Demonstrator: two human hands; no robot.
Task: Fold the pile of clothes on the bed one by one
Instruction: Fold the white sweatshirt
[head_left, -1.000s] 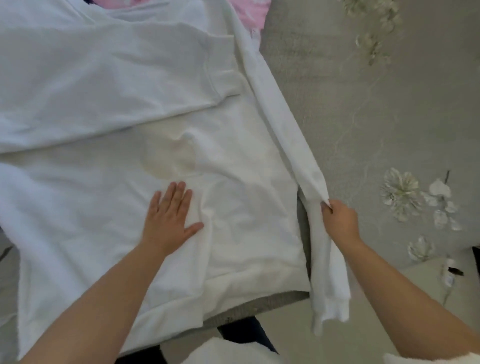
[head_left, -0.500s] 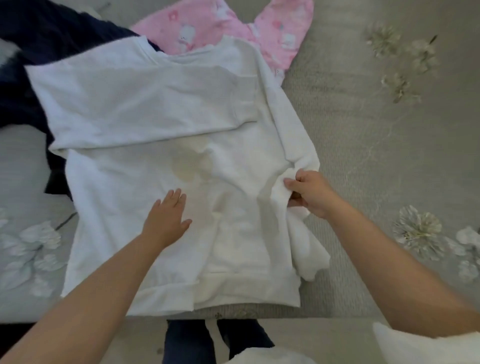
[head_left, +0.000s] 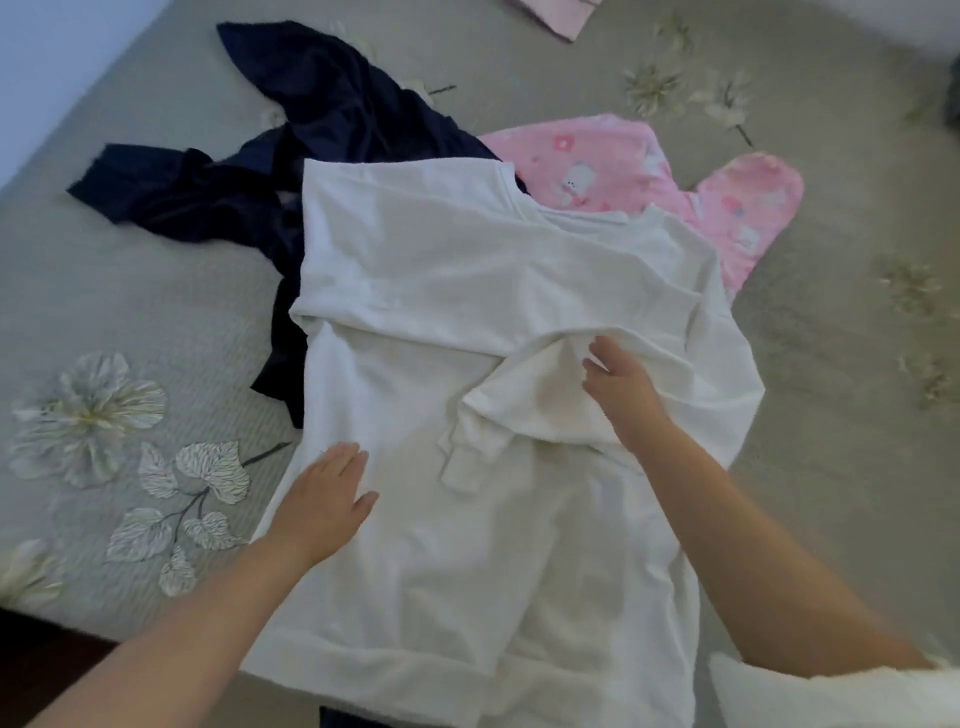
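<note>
Two hands are laid on a white sweatshirt (head_left: 467, 322) spread near the bed's (head_left: 156, 312) front edge. It is pressed flat by the left hand (head_left: 322, 499), fingers straight. Its folded-over sleeve (head_left: 498, 415) seems pinched by the right hand (head_left: 618, 389), though blur obscures that grip. Navy garment (head_left: 291, 171) and pink garment (head_left: 675, 192) lie behind.

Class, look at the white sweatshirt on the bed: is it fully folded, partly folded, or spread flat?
Partly folded. On the white sweatshirt both sleeves lie across the chest, but the body remains unfolded lengthwise.
</note>
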